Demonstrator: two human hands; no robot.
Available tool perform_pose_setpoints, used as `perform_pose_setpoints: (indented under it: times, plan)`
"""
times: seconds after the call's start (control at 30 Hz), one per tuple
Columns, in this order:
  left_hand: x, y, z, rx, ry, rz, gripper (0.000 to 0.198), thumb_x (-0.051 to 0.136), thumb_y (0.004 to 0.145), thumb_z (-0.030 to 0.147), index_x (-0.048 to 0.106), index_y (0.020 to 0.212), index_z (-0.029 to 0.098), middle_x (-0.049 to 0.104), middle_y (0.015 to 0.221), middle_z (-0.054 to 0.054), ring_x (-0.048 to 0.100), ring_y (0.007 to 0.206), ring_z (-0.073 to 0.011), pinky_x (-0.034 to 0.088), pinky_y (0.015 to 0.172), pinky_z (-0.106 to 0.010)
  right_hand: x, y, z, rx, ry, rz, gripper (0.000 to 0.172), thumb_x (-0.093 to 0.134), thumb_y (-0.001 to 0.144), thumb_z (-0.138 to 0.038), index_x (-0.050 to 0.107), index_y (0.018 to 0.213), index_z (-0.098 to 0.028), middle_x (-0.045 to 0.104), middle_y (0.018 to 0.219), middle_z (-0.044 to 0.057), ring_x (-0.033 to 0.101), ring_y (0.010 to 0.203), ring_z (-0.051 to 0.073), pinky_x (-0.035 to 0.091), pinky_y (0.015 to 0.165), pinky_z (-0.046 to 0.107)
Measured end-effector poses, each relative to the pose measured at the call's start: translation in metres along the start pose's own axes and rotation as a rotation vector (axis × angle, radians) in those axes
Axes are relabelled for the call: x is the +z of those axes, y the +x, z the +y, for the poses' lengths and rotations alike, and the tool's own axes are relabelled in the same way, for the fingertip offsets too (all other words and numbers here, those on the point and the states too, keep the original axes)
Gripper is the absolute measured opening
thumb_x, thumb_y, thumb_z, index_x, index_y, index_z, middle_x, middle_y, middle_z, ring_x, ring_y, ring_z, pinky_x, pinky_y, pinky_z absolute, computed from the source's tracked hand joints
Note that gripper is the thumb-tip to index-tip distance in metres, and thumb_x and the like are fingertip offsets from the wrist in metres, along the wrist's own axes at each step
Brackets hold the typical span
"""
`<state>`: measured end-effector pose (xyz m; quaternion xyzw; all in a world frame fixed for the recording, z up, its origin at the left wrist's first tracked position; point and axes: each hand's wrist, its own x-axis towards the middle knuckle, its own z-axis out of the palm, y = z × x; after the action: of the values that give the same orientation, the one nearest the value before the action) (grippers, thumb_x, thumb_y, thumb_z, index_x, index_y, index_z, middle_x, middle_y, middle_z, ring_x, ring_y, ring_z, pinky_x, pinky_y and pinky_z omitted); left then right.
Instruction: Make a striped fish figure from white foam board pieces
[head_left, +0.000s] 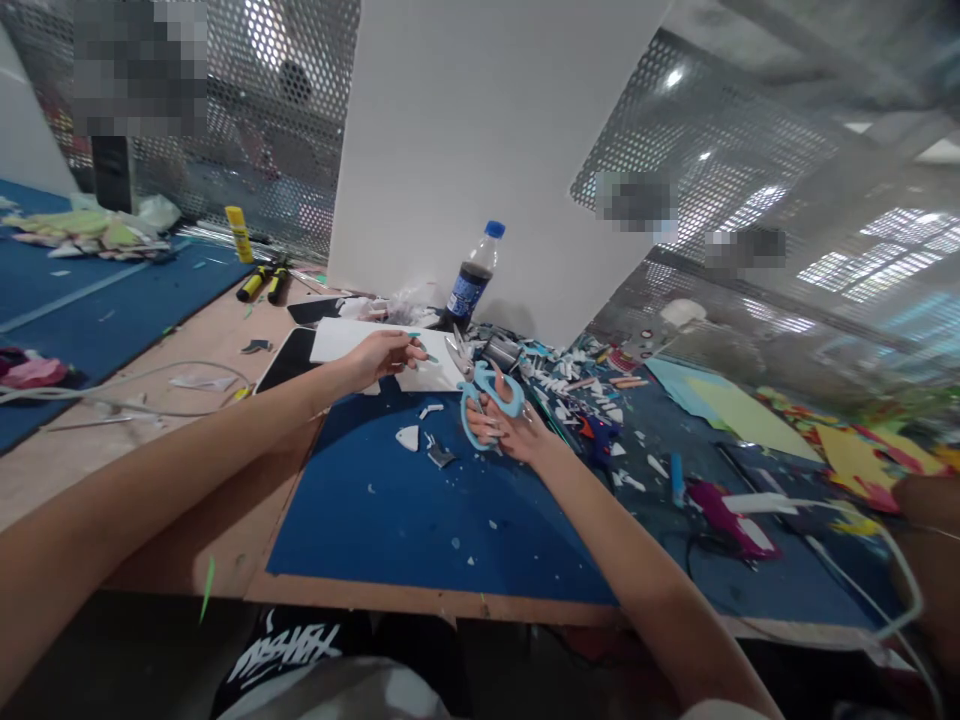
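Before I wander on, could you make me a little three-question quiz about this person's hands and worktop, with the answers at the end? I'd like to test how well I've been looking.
1. Multiple choice: what does the right hand hold?
A) a spoon
B) scissors with light-blue handles
C) a hammer

2. True or false: the bottle beyond the hands has a blue cap.

3. Fill in the gap: the hand nearer the yellow tube is the ____ one.

Key:
1. B, the scissors.
2. True.
3. Left: the left hand is nearer.
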<state>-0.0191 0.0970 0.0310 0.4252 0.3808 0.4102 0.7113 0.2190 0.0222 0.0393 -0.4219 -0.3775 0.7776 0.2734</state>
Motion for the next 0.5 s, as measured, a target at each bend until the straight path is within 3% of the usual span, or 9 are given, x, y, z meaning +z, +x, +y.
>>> perform_pose_setpoints:
  times: [0.17, 0.33, 0.5]
  plan:
    - [-0.002, 0.002, -0.001, 0.011, 0.039, -0.003, 0.015, 0.053, 0.088, 0.020, 0.055, 0.075, 0.014, 0.069, 0.069, -0.004, 0.058, 0.055, -0.0087, 0.039, 0.053, -0.019, 0.000, 0.005, -0.002, -0.017, -0.053, 0.035, 0.045, 0.047, 0.085, -0.061, 0.051, 0.071, -0.018, 0.034, 0.055, -0.007, 0.031, 0.044, 0.007, 0.036, 0.044, 0.019]
    - [-0.004, 0.007, -0.004, 0.034, 0.127, 0.006, 0.017, 0.055, 0.085, 0.025, 0.053, 0.072, 0.015, 0.066, 0.061, -0.002, 0.058, 0.053, -0.0096, 0.040, 0.056, -0.021, -0.001, 0.010, -0.002, -0.046, -0.188, 0.082, 0.046, 0.048, 0.084, -0.062, 0.046, 0.069, -0.019, 0.030, 0.051, -0.008, 0.023, 0.039, 0.005, 0.029, 0.038, 0.017]
    - [-0.008, 0.010, -0.004, 0.108, 0.309, 0.040, 0.019, 0.051, 0.086, 0.028, 0.050, 0.072, 0.016, 0.064, 0.058, -0.003, 0.058, 0.051, -0.0113, 0.042, 0.055, -0.023, -0.004, 0.014, 0.000, -0.112, -0.432, 0.250, 0.048, 0.043, 0.084, -0.066, 0.041, 0.067, -0.021, 0.030, 0.049, -0.009, 0.021, 0.037, 0.005, 0.025, 0.035, 0.018]
